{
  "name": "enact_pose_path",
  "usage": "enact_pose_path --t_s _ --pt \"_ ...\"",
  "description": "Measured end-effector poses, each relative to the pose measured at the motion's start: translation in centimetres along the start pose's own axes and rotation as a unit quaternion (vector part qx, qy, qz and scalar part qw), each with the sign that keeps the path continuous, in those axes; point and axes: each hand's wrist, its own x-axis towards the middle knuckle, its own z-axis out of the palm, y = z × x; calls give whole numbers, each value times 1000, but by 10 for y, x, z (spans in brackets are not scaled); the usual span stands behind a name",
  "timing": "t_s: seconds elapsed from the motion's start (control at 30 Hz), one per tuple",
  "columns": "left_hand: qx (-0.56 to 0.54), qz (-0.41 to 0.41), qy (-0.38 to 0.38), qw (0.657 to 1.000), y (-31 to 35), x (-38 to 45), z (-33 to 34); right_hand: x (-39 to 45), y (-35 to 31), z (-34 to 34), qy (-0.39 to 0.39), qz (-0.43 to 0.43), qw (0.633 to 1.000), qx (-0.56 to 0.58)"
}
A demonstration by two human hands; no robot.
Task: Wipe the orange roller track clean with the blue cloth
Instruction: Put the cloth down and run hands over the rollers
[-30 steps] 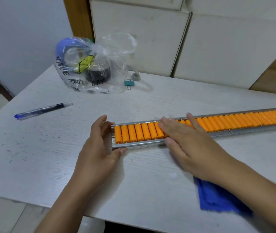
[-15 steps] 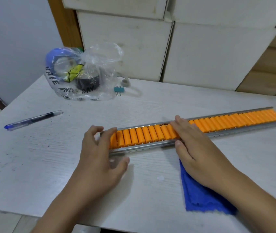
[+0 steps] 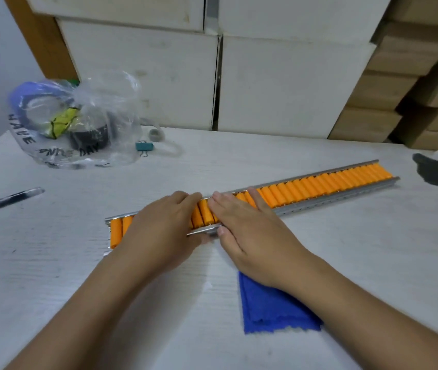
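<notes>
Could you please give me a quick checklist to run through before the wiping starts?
1. Blue cloth within reach, beside the right hand: ok.
2. Cloth in a grip: not ok, it lies on the table.
3. Orange roller track lying flat on the table: ok.
4. Left hand steadying the track: ok, it rests on the rollers.
5. Track's length clear of clutter: ok.
6. Dirt on rollers: cannot tell.
</notes>
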Motion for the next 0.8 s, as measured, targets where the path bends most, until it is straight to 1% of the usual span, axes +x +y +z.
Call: enact_pose_path --t_s 0.2,0.37,0.43,0.5,0.57,0.7,0.8 --pt "-8 -10 -8 1000 3 4 1 -21 50 -13 11 74 996 -46" --pt "-12 -9 -3 1000 5 4 1 -40 95 -24 20 166 984 -66" --pt "-14 -9 -1 1000 6 3 1 -42 103 -26 17 194 978 -76" --pt "-18 -10 0 1000 6 3 1 -39 98 -26 19 209 975 -69" --pt "-21 -11 1 1000 6 2 1 -32 76 -26 29 182 982 -48" --pt "-24 -16 5 1000 6 3 1 -14 12 -21 -9 31 999 0" --pt "-37 -8 11 999 4 4 3 -1 -9 -7 -11 -36 999 15"
